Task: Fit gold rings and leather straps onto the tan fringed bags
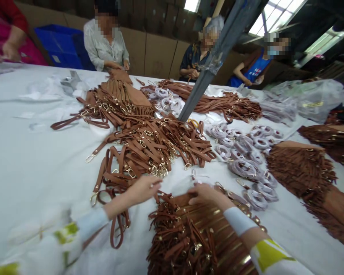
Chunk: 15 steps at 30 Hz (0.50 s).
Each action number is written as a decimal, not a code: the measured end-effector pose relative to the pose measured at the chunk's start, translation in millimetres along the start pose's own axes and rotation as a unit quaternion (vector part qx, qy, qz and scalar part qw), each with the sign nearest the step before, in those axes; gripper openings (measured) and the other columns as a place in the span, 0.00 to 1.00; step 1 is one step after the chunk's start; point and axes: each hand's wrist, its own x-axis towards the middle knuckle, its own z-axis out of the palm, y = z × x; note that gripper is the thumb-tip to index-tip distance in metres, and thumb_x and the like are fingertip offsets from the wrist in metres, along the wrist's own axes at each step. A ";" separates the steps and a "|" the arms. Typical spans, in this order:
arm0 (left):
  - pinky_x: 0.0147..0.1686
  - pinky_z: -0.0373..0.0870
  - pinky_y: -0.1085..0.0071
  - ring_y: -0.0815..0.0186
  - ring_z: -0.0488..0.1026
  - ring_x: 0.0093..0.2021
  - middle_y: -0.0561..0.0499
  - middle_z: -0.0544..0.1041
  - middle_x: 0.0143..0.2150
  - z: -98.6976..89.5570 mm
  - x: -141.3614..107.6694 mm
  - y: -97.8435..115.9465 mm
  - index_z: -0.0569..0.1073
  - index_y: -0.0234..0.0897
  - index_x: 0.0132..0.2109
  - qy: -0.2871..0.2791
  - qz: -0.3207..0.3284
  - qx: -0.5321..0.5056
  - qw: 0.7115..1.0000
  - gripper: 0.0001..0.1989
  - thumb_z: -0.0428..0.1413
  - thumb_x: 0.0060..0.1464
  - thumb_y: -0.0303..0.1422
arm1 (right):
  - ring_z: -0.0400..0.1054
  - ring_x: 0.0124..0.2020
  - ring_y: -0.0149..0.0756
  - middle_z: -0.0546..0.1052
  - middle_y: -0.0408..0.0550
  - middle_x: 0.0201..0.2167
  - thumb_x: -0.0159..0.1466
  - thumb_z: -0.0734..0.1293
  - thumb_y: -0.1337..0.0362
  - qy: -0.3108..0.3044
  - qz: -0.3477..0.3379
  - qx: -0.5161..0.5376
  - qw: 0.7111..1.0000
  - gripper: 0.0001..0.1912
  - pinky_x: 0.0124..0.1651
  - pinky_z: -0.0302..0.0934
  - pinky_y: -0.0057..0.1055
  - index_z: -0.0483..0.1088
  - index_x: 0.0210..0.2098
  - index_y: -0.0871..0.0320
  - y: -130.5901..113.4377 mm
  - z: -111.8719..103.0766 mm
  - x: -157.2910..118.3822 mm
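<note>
My left hand (145, 188) is over the near edge of a heap of brown wrist straps (140, 149) with gold clasps. Its fingers are bent close to the thumb; blur hides what is between them. To the right, my right hand (208, 194) is held over the top of a stack of brown fringed bags (186, 236), thumb and fingers apart. Several strips with gold zippers show along the stack, below my right forearm. A small gold clasp (193, 174) lies on the white table just beyond my right hand.
Wrapped coiled straps (243, 168) lie to the right, beside more fringed bags (301, 168). A grey metal post (202, 84) rises mid-table. Long brown straps (229, 105) and a plastic bag (318, 99) lie farther back. Several people stand across the table, near a blue bin (64, 46).
</note>
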 end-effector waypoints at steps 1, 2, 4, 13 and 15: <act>0.46 0.71 0.59 0.61 0.70 0.47 0.45 0.69 0.51 10.1 0.7 6.0 0.68 0.36 0.52 -0.010 0.002 0.004 1.000 0.17 0.52 0.58 0.38 | 0.71 0.41 0.46 0.77 0.50 0.39 0.55 0.69 0.56 -0.005 0.011 -0.042 0.999 0.14 0.41 0.61 0.34 0.75 0.40 0.51 -14.3 3.5 -2.1; 0.46 0.71 0.59 0.61 0.70 0.47 0.45 0.69 0.52 21.1 0.7 12.0 0.68 0.36 0.52 -0.019 0.003 0.010 1.000 0.16 0.52 0.58 0.38 | 0.71 0.40 0.48 0.77 0.53 0.38 0.55 0.69 0.56 0.003 0.029 -0.077 0.997 0.14 0.40 0.61 0.35 0.75 0.40 0.53 -25.9 6.6 -5.1; 0.47 0.70 0.60 0.62 0.69 0.48 0.45 0.69 0.52 42.0 -0.6 23.5 0.68 0.38 0.51 -0.028 0.003 0.018 0.999 0.16 0.52 0.58 0.38 | 0.71 0.39 0.50 0.76 0.56 0.37 0.55 0.69 0.60 0.022 0.050 -0.114 0.992 0.12 0.39 0.61 0.38 0.74 0.39 0.56 -41.4 9.0 -13.3; 0.56 0.60 0.55 0.52 0.63 0.56 0.40 0.67 0.56 8.7 -22.7 24.8 0.62 0.35 0.57 0.027 -0.012 -0.014 0.999 0.36 0.64 0.42 0.41 | 0.71 0.33 0.42 0.76 0.49 0.31 0.53 0.67 0.66 0.114 0.052 -0.169 0.978 0.09 0.33 0.54 0.30 0.73 0.35 0.53 -70.5 -46.5 -87.3; 0.57 0.60 0.56 0.53 0.64 0.57 0.39 0.66 0.57 -15.1 -39.8 17.9 0.61 0.35 0.58 0.038 -0.024 -0.064 0.997 0.36 0.62 0.44 0.43 | 0.70 0.30 0.39 0.75 0.46 0.27 0.54 0.67 0.65 0.177 0.082 -0.172 0.966 0.05 0.30 0.50 0.28 0.73 0.31 0.53 -82.8 -80.9 -108.2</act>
